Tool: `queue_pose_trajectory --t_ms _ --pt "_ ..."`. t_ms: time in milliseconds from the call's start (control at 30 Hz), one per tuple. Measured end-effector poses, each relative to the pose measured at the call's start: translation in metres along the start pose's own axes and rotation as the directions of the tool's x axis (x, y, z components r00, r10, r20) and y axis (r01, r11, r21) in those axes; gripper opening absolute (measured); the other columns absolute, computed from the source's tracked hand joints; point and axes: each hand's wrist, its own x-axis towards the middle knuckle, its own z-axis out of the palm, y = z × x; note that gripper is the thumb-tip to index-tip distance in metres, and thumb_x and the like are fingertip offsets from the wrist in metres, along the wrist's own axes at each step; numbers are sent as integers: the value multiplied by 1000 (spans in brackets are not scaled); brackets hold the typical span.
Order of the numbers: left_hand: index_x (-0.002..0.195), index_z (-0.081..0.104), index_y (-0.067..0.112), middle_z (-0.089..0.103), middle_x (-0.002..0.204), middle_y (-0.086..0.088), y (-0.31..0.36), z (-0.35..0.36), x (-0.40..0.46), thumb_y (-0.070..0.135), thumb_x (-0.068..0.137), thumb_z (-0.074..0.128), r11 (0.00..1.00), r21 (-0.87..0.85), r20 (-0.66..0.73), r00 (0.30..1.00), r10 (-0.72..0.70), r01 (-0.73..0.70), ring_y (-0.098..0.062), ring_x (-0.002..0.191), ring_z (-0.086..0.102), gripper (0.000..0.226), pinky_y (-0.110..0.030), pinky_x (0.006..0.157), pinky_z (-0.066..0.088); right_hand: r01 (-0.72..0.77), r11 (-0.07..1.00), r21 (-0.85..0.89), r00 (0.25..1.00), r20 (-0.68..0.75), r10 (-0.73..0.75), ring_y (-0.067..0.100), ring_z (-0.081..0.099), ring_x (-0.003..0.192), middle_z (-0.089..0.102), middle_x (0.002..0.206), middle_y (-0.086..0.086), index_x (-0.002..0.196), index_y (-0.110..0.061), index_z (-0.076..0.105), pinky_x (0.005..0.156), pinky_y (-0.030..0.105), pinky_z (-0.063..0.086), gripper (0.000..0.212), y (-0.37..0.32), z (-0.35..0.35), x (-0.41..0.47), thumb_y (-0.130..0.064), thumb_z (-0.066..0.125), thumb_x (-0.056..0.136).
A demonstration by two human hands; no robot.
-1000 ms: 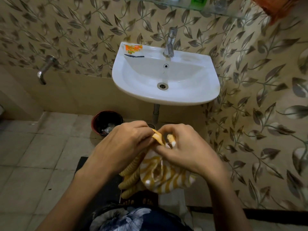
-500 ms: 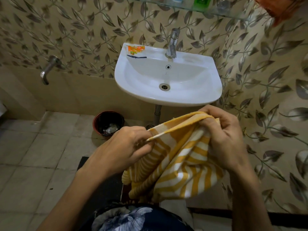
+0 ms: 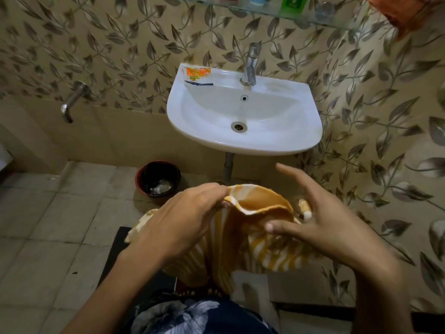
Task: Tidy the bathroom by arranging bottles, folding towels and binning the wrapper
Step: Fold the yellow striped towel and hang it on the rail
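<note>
At the far left we note a metal wall tap [image 3: 72, 102] set on the leaf-patterned wall above the tiled floor [image 3: 48, 225]. Moving right, a dark round bin [image 3: 157, 178] stands on the floor against the wall, just left of the basin's drain pipe, with pale scraps inside it. Above it, an orange wrapper [image 3: 196, 74] lies on the rear left corner of the white washbasin [image 3: 243, 141], beside a dark strip we cannot identify. The basin tap [image 3: 250, 65] rises from the rear rim at centre.

Below the basin's front edge, the left hand [image 3: 183, 222] pinches the top edge of a yellow-and-white striped towel [image 3: 260, 206], its fingers curled on the cloth. The towel hangs from that grip, bunched, in front of the person's patterned clothing. The right hand [image 3: 322, 222] is spread, fingers straight and apart, gripping nothing; its thumb lies against the towel's folded edge.

Along the top right, a glass shelf [image 3: 265, 14] carries bottles [image 3: 292, 4], cut off by the frame. An orange cloth [image 3: 404, 13] hangs at the upper right corner.
</note>
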Motion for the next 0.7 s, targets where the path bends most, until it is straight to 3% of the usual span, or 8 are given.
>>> queue_pose_trajectory --t_ms 67,133,200,300,500,700 --pt "88 44 29 53 80 4 8 -2 2 33 88 29 1000 18 35 999 20 -21 -20 72 54 16 -46 59 47 138 988 71 989 -54 -134 4 53 116 50 124 -28 133 -66 22 95 35 48 93 -13 7 0 -81 59 48" --pt "89 47 28 50 80 6 13 -5 3 32 86 30 998 40 61 997 47 -49 -20 70 53 18 -46 57 46 215 976 42 976 -47 -213 0 57 111 60 120 -25 131 -55 40 94 32 50 77 -23 20 6 -74 63 60" --pt "89 53 21 51 81 4 16 -8 3 32 86 30 994 79 71 995 66 -71 -22 70 55 26 -46 57 46 219 974 -66 974 -42 -222 6 61 102 67 106 -17 115 -43 56 86 36 52 45 -28 30 13 -59 65 74" --pt "89 56 16 51 81 2 15 -9 2 35 88 29 992 103 66 995 71 -78 -23 70 55 33 -46 56 47 220 968 -121 969 -85 -231 15 61 84 66 85 -10 92 -33 58 72 40 52 19 -24 36 17 -48 61 80" --pt "87 55 27 45 79 11 5 -6 -2 54 89 32 998 41 67 997 34 -37 -15 68 52 35 -43 55 46 337 941 31 929 -174 -327 2 60 72 65 72 -15 79 -32 60 61 26 47 23 -8 30 15 -51 51 85" --pt "86 57 32 44 77 16 -14 -5 -6 47 89 36 999 -33 40 999 -5 7 -13 69 53 26 -40 57 48 375 900 221 874 -407 -264 0 63 74 66 78 -14 77 -26 63 59 9 45 21 8 13 9 -37 50 90"
